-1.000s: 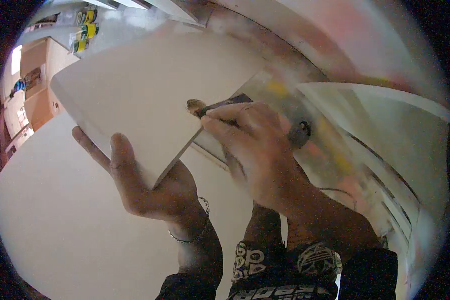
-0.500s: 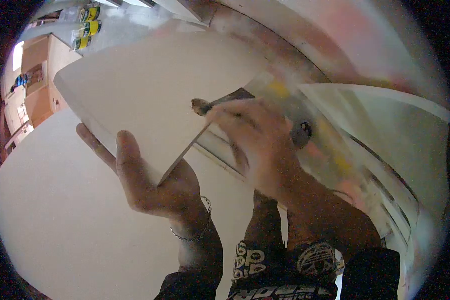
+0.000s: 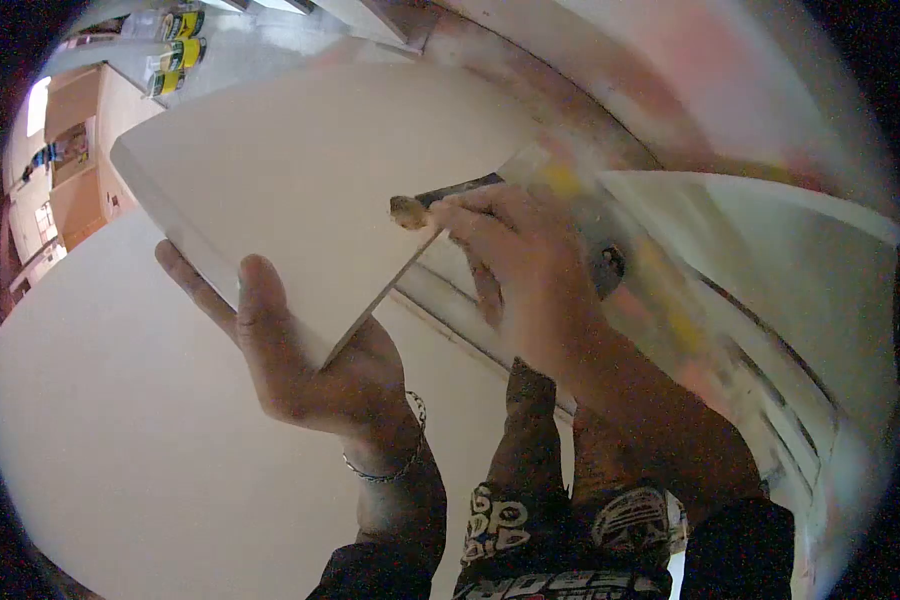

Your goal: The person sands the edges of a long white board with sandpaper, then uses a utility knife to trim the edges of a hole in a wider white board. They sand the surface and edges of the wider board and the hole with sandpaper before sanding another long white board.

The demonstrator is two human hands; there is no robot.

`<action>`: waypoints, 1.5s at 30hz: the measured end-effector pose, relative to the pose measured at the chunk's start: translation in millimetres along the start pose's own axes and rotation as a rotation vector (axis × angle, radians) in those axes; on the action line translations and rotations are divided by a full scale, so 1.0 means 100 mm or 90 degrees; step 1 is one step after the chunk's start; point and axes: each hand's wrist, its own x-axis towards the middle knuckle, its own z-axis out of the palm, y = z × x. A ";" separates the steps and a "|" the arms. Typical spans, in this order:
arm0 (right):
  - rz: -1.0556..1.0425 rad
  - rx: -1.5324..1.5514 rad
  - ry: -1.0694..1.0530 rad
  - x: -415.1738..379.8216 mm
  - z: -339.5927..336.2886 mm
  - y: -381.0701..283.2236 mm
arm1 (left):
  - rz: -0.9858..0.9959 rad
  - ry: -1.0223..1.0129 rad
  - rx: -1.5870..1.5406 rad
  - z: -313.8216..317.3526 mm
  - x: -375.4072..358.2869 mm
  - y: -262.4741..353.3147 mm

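Note:
My left hand (image 3: pixel 305 350) grips the near corner of a large, pale flat panel (image 3: pixel 300 170), thumb on its upper face and the other fingers at its side and underneath. A chain bracelet circles that wrist. At the panel's thin right edge, my right hand (image 3: pixel 525 255) is closed, fingertips pressed together against the edge. Just beyond those fingertips is a dark strip (image 3: pixel 460 189) with a tan, rounded end (image 3: pixel 408 211). A dark grey piece (image 3: pixel 608 268) shows behind the right hand. What the fingers hold is hidden.
Below the panel spreads a wide white surface (image 3: pixel 150 430). Paint-stained surfaces (image 3: pixel 690 90) and a pale curved board (image 3: pixel 800 260) lie to the right. Several yellow-labelled containers (image 3: pixel 185 52) stand at the upper left. A person (image 3: pixel 40 160) is far off at the left.
My right hand has shifted slightly up and right along the panel's edge. The panel and my left hand have moved only a little to the right.

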 end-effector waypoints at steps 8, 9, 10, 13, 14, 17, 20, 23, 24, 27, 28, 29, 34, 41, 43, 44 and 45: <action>-0.016 -0.102 0.024 -0.05 0.10 0.19 | -0.032 0.014 -0.049 0.00 0.00 -0.07; 0.036 -0.232 0.047 0.00 0.05 0.27 | -0.014 -0.006 -0.018 0.01 0.04 -0.05; -0.035 -0.223 0.111 0.04 -0.02 0.37 | -0.012 -0.010 -0.019 0.04 0.06 -0.01; 0.099 -0.222 -0.043 -0.05 -0.24 0.22 | -0.244 0.113 -0.373 0.07 0.08 0.07; 0.103 -0.222 -0.040 -0.10 -0.29 0.15 | -0.109 0.035 -0.184 0.02 0.09 0.03; 0.070 -0.136 -0.192 -0.15 -0.34 -0.08 | 0.002 -0.028 -0.041 0.00 0.10 0.05; -0.021 -0.053 -0.211 -0.10 -0.31 -0.23 | -0.004 -0.022 -0.046 -0.06 0.15 0.07; 0.156 -0.119 -0.215 -0.07 -0.32 0.12 | 0.006 -0.032 0.007 -0.06 0.17 0.17; 0.212 -0.145 -0.214 -0.05 -0.37 0.26 | 0.000 -0.035 0.021 -0.04 0.17 0.22; 0.219 -0.060 -0.086 -0.17 -0.44 0.35 | -0.078 -0.048 -0.052 -0.11 0.15 0.30; 0.169 0.053 0.030 -0.24 -0.49 0.37 | -0.075 -0.052 -0.049 -0.12 0.16 0.35; 0.174 0.056 0.032 -0.23 -0.57 0.45 | -0.044 -0.066 -0.033 -0.04 0.23 0.40; 0.634 0.494 -0.037 -0.12 -0.39 0.50 | 0.082 -0.088 -0.004 -0.01 0.53 0.02; 0.736 0.850 0.206 -0.35 -0.26 0.46 | 0.039 -0.116 0.013 -0.05 0.46 0.20; 0.670 0.756 0.096 -0.25 -0.34 0.33 | 0.020 -0.106 0.059 0.01 0.54 0.23; 0.670 0.750 0.094 -0.16 -0.39 0.25 | 0.025 -0.099 0.031 0.05 0.58 0.19; 0.617 0.556 0.062 -0.05 -0.45 0.15 | 0.028 -0.090 0.005 0.10 0.63 0.16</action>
